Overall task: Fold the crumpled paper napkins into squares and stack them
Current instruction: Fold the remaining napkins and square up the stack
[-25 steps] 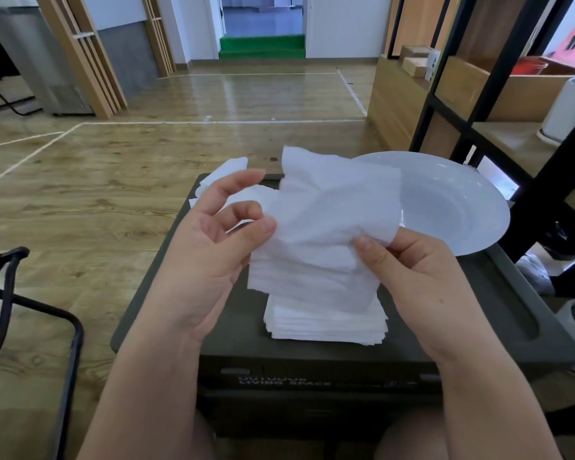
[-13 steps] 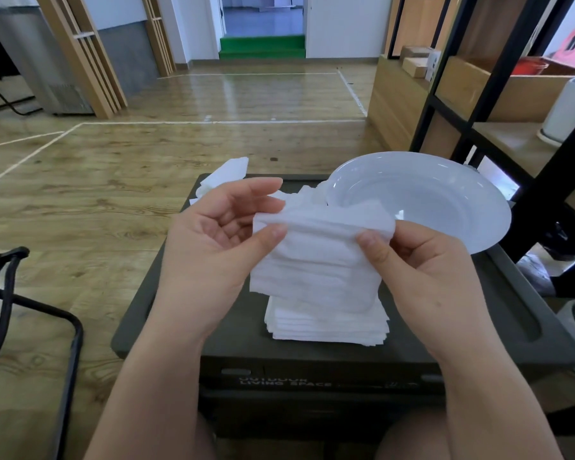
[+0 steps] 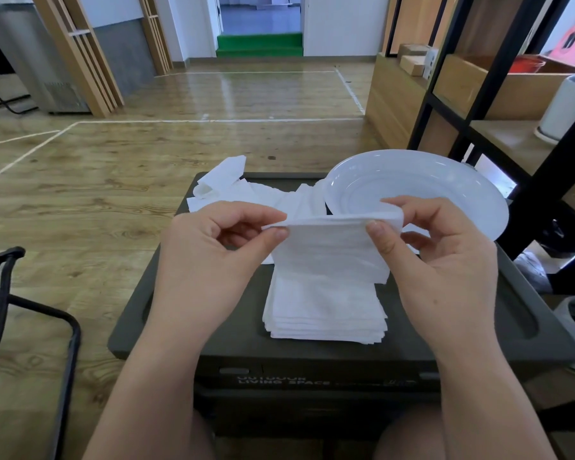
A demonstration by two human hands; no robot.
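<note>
Both hands hold a white paper napkin (image 3: 329,250), folded over, just above the box lid. My left hand (image 3: 213,247) pinches its upper left corner between thumb and forefinger. My right hand (image 3: 435,254) pinches the upper right corner along the fold. The napkin hangs down over a neat stack of folded napkins (image 3: 322,310) lying on the dark box lid (image 3: 193,310). Several unfolded, crumpled napkins (image 3: 226,180) lie at the lid's far left, partly hidden behind my hands.
A white plate (image 3: 422,180) sits on the lid's far right, next to my right hand. A black metal shelf unit (image 3: 498,71) stands at the right. A black chair frame (image 3: 20,310) is at the left. Wooden floor lies beyond the box.
The napkin's upper half has come down toward me, halving its height. Both hands shifted to pinch the corners of the new fold and moved slightly lower.
</note>
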